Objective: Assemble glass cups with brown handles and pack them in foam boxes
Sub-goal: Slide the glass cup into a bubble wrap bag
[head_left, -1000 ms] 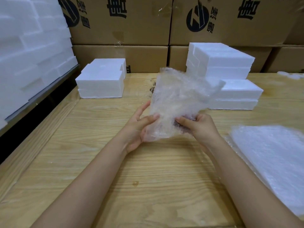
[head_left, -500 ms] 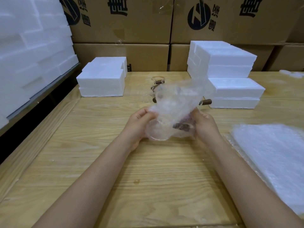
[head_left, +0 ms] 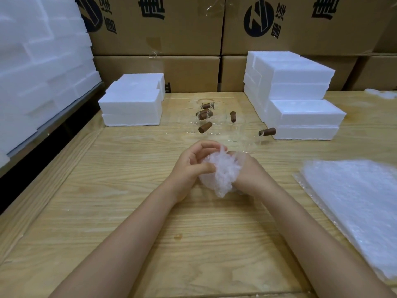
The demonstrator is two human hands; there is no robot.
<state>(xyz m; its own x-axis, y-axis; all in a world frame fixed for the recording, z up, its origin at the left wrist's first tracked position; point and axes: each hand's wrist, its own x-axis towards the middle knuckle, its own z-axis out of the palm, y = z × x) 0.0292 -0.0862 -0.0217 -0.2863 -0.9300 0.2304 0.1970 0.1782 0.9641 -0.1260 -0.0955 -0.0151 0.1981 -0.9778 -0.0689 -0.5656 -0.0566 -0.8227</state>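
Observation:
A bundle of bubble wrap (head_left: 221, 173) is bunched tight between both hands just above the wooden table (head_left: 129, 211); the cup inside is hidden by the wrap. My left hand (head_left: 191, 166) curls round its left side, thumb pressing the wrap. My right hand (head_left: 247, 171) grips its right side. Behind them stand several clear glass cups with brown handles (head_left: 205, 127), one near the right foam boxes (head_left: 267, 132).
Closed white foam boxes sit at the back left (head_left: 132, 104) and stacked at the back right (head_left: 300, 97). A pile of bubble wrap sheets (head_left: 354, 207) lies at the right. Cardboard cartons (head_left: 182, 29) line the back; more foam (head_left: 38, 61) is stacked on the left.
The bubble wrap sheet, first held up flat, has been folded and crumpled down round the cup into a tight bundle. Both hands have closed in on it.

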